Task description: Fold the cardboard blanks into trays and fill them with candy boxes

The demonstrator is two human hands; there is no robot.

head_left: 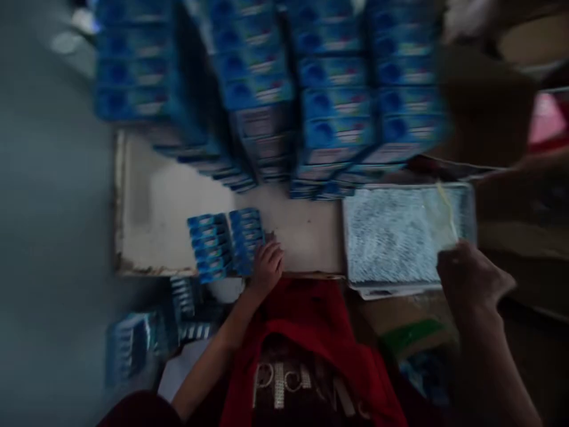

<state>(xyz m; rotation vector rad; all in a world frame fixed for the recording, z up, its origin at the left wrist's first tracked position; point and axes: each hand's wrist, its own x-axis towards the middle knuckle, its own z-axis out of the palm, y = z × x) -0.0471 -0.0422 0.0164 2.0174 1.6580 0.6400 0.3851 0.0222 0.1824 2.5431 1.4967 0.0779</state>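
Note:
My left hand [268,264] lies at the table's near edge, fingers loosely spread, touching the right end of a row of small blue boxes [246,240]. A second row of the same blue boxes [208,248] stands just left of it. My right hand [473,276] is closed at the right side of a shallow clear tray [472,207]. From its fingers a thin yellowish strip [448,210] sticks up over the tray; blur hides its exact kind. The tray holds a dense mass of fine whitish-blue pieces [391,234], too small to name.
Tall stacks of blue printed boxes [333,101] stand along the back of the pale table [306,237]. More blue packs [133,347] sit low at the left. Cardboard with a green strip [411,335] lies below the tray. A person's arm [533,178] reaches in at the right.

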